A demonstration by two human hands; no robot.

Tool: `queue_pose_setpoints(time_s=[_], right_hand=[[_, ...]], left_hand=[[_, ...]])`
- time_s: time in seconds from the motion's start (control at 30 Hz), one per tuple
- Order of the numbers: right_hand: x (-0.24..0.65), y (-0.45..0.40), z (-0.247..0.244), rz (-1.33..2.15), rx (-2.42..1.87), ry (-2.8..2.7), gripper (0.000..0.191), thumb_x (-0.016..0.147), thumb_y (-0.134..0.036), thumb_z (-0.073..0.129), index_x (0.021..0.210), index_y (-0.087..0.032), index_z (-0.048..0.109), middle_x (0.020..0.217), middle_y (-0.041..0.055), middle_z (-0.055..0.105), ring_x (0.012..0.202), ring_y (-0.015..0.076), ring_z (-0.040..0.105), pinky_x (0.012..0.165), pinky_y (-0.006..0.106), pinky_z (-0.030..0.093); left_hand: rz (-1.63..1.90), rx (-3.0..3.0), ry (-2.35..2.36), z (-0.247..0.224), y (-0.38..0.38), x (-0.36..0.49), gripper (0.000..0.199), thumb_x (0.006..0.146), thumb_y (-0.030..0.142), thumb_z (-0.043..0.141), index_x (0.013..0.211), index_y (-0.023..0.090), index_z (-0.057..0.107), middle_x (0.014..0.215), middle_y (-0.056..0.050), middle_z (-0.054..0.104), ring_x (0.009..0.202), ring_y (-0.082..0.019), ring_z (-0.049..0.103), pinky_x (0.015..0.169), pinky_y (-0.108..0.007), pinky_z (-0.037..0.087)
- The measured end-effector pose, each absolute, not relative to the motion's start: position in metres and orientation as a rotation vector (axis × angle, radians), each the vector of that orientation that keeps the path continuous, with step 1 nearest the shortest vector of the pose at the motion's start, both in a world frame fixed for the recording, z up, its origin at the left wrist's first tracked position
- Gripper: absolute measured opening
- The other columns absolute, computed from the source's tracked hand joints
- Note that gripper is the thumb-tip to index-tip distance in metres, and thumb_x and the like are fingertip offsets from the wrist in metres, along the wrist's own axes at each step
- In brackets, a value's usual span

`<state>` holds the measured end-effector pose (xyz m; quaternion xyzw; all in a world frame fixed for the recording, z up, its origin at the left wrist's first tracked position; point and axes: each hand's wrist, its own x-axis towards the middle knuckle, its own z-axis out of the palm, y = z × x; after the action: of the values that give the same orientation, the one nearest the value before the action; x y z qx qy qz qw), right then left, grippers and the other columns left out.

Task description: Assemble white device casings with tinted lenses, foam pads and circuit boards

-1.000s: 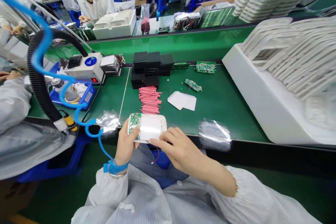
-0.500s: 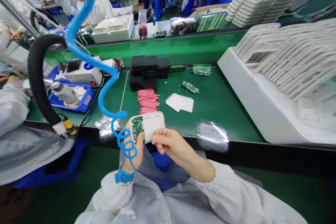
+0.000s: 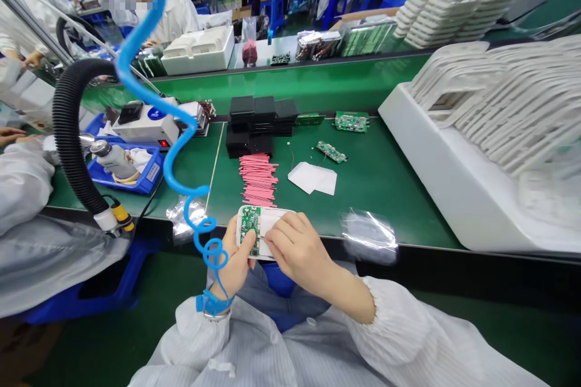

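The left hand (image 3: 236,261) grips the left end of a white, rounded rectangular plastic casing (image 3: 269,219), its thumb over the green printed circuit board (image 3: 250,219) inside. The right hand (image 3: 300,253) curls its fingers over the casing's right part; whether they pinch anything, I cannot tell. The casing is at the smooth green tabletop's (image 3: 376,193) near edge, beside thin pink strips (image 3: 258,178).

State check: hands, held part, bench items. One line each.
White casing, open-faced, held
Circuit board, exposed inside casing
Left hand, gripping casing, thumb on board
Right hand, over casing; grip unclear
Pink strips, loosely piled
Black blocks, stacked
White sheets, flat, overlapping
White bin, loaded with white frames
Box switch, red, apparently lit
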<state>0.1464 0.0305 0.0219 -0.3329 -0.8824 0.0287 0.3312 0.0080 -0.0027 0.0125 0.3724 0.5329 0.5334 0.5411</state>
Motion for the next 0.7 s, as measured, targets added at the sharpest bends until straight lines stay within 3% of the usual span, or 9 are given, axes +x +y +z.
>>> queue_pose_setpoints(time_s=[0.1,0.3,0.4,0.57,0.7], right_hand=[[0.1465,0.0304,0.0227,0.112,-0.87,-2.337,0.024,0.087,-0.01,0.042,0.068,-0.017,0.055,0.064,0.0068,0.054,0.069,0.0208,0.04,0.062,0.034,0.03],[0.1465,0.0317,0.0187,0.62,-0.865,-2.125,0.016,0.083,-0.01,0.048,0.069,-0.018,0.05,0.063,0.0018,0.051,0.067,0.0169,0.043,0.061,0.03,0.035],[0.1451,0.029,0.0174,0.568,-0.856,-2.065,0.018,0.082,-0.009,0.045,0.068,-0.019,0.047,0.061,0.0015,0.048,0.066,0.0172,0.042,0.06,0.03,0.035],[0.1447,0.0238,0.0167,0.503,-0.85,-2.083,0.018,0.083,-0.009,0.045,0.069,-0.019,0.048,0.064,0.003,0.051,0.068,0.0182,0.041,0.062,0.032,0.036],[0.145,0.024,0.0155,0.503,-0.852,-2.098,0.018,0.083,-0.009,0.045,0.069,-0.019,0.048,0.065,0.0035,0.052,0.069,0.0185,0.041,0.063,0.033,0.036]], left_hand=[[1.239,0.939,1.311,0.0129,-0.0035,0.0081,0.028,0.079,0.034,0.062,0.1,0.018,0.057,0.055,0.007,0.046,0.035,-0.004,0.036,0.031,-0.016,0.03],[1.223,0.947,1.354,0.0118,-0.0056,0.0088,0.032,0.078,0.033,0.063,0.106,0.019,0.055,0.06,0.006,0.051,0.035,-0.004,0.038,0.032,-0.016,0.033],[1.244,0.895,1.29,0.0114,-0.0049,0.0094,0.043,0.079,0.035,0.061,0.118,0.019,0.051,0.059,0.005,0.051,0.035,-0.004,0.038,0.032,-0.016,0.032],[1.263,0.836,1.256,0.0095,-0.004,0.0086,0.069,0.081,0.036,0.06,0.14,0.02,0.028,0.058,0.006,0.052,0.035,-0.004,0.037,0.033,-0.017,0.032],[1.245,0.855,1.268,0.0085,-0.0045,0.0085,0.07,0.082,0.035,0.059,0.142,0.023,0.025,0.063,0.004,0.056,0.036,-0.004,0.037,0.034,-0.017,0.033]])
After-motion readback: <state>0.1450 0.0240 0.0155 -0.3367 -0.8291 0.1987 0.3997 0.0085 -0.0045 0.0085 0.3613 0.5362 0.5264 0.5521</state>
